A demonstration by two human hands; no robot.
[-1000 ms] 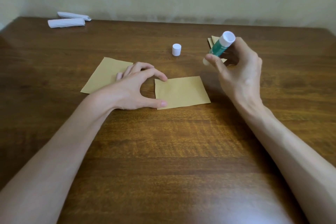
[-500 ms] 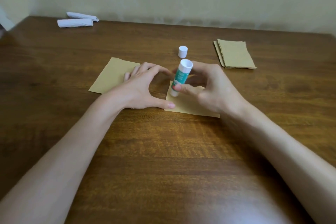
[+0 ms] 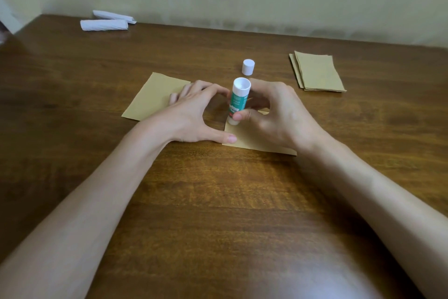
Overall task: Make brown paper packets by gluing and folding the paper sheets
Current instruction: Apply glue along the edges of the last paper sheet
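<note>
Since the glue stick [image 3: 238, 102] stands tip-down on the folded brown sheet [image 3: 244, 139] at frame centre, right hand [image 3: 278, 114] pinches its round barrel to smear the edge. Spread left hand [image 3: 194, 116] pins the sheet with thumb so thin paper can't slide on the smooth wood table [image 3: 218, 201]. Ribbed white cap [image 3: 248, 67] parked behind; folded stack [image 3: 320, 73] upper right.

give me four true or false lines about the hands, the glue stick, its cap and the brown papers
1. The right hand holds the glue stick against a brown sheet. True.
2. The white cap is on the glue stick. False: it stands on the table behind the hands.
3. The left hand rests at that sheet's left edge. True.
4. The stack of brown sheets lies far left. False: it lies on the right.
</note>
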